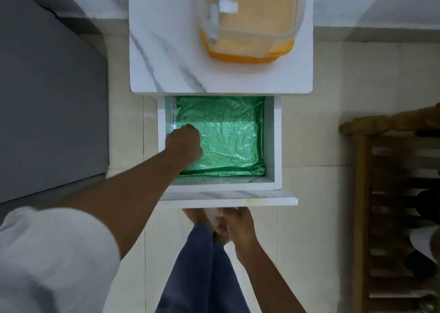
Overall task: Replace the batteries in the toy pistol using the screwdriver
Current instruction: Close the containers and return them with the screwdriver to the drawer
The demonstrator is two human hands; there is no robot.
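My left hand (pixel 184 141) is down inside an open white drawer (pixel 270 146) lined with crinkled green foil, at its left side. The fist is closed around a thin metal shaft, the screwdriver (pixel 185 120), whose tip sticks out beyond the knuckles toward the back of the drawer. My right hand (pixel 235 224) is below the drawer's front panel (pixel 228 199), fingers curled up against its underside edge. The toy pistol and the batteries are not in view.
The drawer belongs to a small marble-patterned white cabinet (pixel 166 50) with a clear-lidded orange container (pixel 250 19) on top. A grey bed or mattress (pixel 47 98) lies left, a wooden rack (pixel 392 205) right. My jeans-clad legs (pixel 202 272) stand on the tiled floor below.
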